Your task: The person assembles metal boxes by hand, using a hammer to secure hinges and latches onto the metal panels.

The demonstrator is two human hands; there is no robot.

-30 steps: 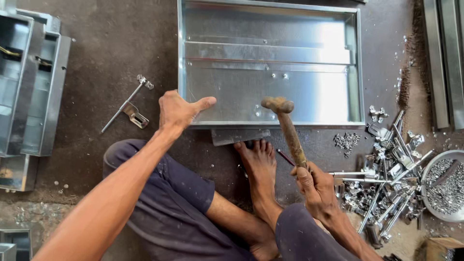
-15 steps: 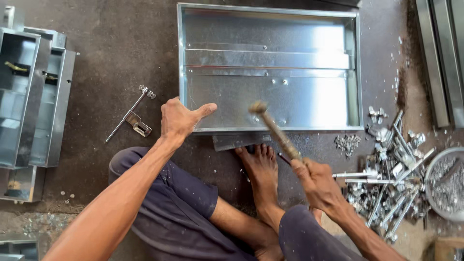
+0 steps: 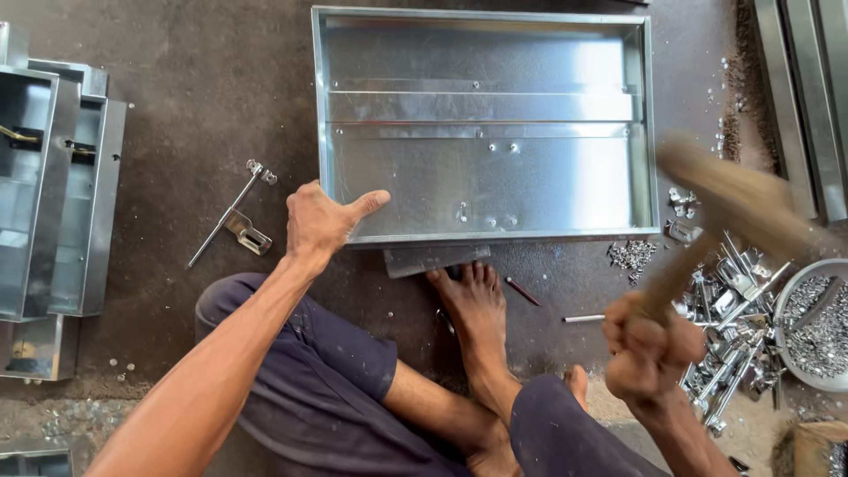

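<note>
- I find no label, sign or screen anywhere around either hand.
- The one thing that may be a package is a tan box (image 3: 814,444), low and to the right of my right hand (image 3: 649,349), near it but not touching.
- Only its upper corner shows, because the bottom edge of the view cuts off the rest.
- Its walls are plain light brown with no print that I can see, and I cannot tell whether they are cardboard or wood.
- Its top is open, and small grey bits lie inside on its right side.
- It lies well apart from my left hand (image 3: 320,221), on the far side of my legs.
</note>
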